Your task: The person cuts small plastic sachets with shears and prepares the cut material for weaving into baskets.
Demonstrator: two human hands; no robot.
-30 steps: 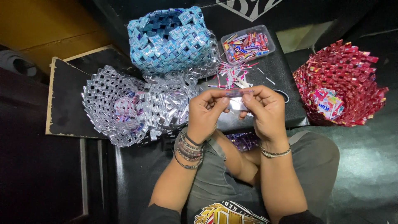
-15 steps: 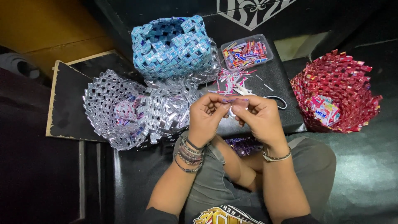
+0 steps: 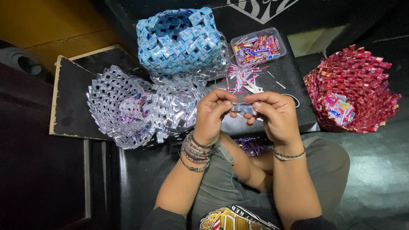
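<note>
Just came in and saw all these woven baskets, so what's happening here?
A seated person holds a small folded silvery strip between the fingertips of both hands, left hand and right hand. Around them sit a blue woven basket, a silver woven basket and a red woven basket. A clear tray of colourful wrappers and loose cut strips lie on the black board beyond the hands.
</note>
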